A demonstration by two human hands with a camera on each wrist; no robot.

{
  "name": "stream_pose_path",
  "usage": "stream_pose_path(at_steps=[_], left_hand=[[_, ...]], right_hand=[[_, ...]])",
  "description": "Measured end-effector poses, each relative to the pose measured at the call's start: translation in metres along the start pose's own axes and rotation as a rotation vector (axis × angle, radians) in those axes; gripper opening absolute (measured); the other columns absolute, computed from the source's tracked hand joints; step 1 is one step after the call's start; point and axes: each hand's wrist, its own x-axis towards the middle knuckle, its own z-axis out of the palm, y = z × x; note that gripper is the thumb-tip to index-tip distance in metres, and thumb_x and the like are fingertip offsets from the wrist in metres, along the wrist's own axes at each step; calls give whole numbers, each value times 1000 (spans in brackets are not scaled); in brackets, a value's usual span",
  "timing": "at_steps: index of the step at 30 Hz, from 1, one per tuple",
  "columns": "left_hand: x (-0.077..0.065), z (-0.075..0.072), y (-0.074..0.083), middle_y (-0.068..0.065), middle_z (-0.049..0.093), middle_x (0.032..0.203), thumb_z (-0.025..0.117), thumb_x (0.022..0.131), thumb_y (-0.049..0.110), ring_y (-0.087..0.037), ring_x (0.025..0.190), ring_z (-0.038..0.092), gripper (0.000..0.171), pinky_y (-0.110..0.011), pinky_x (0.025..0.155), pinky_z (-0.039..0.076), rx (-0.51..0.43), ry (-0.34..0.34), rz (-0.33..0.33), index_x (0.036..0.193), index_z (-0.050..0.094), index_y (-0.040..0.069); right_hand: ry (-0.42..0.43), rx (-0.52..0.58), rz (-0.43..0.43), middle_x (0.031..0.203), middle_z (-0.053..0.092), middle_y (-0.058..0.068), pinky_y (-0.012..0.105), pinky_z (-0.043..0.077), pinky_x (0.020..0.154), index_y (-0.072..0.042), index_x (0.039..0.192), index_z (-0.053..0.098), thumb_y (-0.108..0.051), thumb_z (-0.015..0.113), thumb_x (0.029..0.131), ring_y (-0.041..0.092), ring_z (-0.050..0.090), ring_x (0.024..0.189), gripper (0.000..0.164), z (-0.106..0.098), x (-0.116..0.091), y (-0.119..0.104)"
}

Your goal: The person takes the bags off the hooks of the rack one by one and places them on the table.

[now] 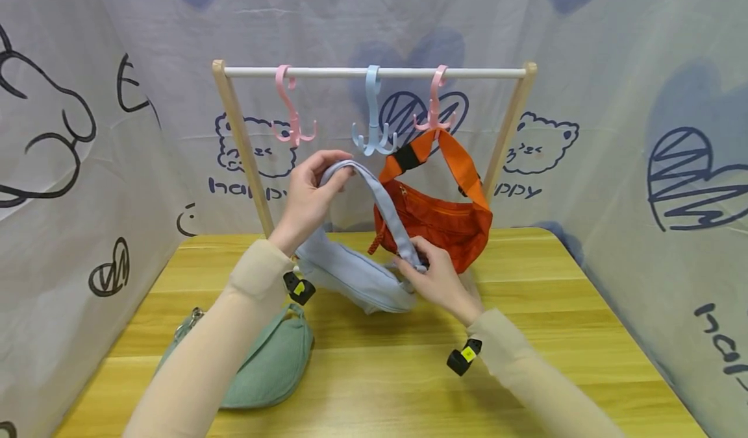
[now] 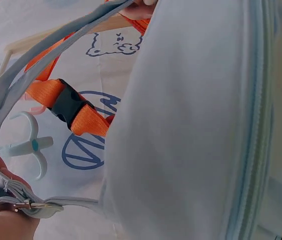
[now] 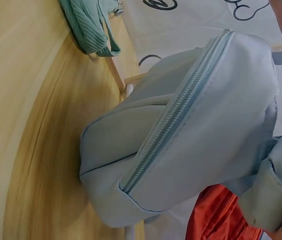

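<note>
A light blue shoulder bag (image 1: 356, 272) hangs tilted over the table, its long zipper (image 3: 180, 112) closed. My left hand (image 1: 310, 191) grips the upper part of its strap (image 1: 380, 194), just below the light blue hook (image 1: 373, 117). Near the strap's right end, my right hand (image 1: 441, 279) pinches the strap close to the bag body. A metal buckle (image 2: 31, 205) shows on the strap beside my left fingers. Behind my right hand, an orange waist bag (image 1: 441, 217) with a black clip (image 1: 408, 158) hangs from the right pink hook (image 1: 434, 100).
A wooden-ended rack with a white rod (image 1: 333, 73) stands at the back of the table (image 1: 374, 373). The left pink hook (image 1: 289, 110) carries no bag. A green corduroy bag (image 1: 280, 366) lies front left, partly behind my left forearm. Patterned cloth (image 1: 619, 55) surrounds the table.
</note>
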Motion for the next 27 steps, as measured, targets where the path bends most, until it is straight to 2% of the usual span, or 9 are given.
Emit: stream_pose_path(at_steps=[5,10,14,18,24,27], left_hand=[[-4,-3,-3,13,69,98,62,98,5,-4,80,62,24,-21,76,55,8,17,-5,120,64,-5],[-10,-10,-9,16,70,96,60,99,5,-3,81,62,24,-19,75,55,24,22,-20,120,63,-5],[-18,-16,-15,-1,72,100,59,101,7,-5,77,60,23,-18,75,53,57,9,-28,120,64,-3],[-28,-22,-20,-18,69,110,58,103,13,-7,84,60,23,-18,77,53,148,-28,-48,122,63,2],[-41,-27,-28,-14,68,111,57,104,18,-17,87,58,23,-20,74,50,286,-103,-67,123,63,7],[-46,-28,-31,-12,69,111,57,103,16,-21,89,59,22,-26,78,52,359,-121,-43,123,64,8]], right_hand=[[57,42,-17,89,69,17,21,45,62,3,107,66,-2,66,95,6,55,72,13,3,-1,24],[68,116,-2,91,70,19,20,47,66,1,111,65,-7,64,98,4,58,76,16,-2,-3,28],[64,143,18,92,69,24,20,48,68,4,114,64,-11,61,100,6,62,78,21,-5,-6,26],[75,157,19,87,67,22,19,46,66,6,114,63,-11,59,101,8,59,74,21,-6,-7,24],[127,269,10,76,62,16,19,45,61,12,110,61,-5,58,101,8,57,67,20,-4,-6,20],[131,323,18,74,61,9,18,44,60,15,110,59,-3,57,101,6,57,66,21,-3,-6,18]])
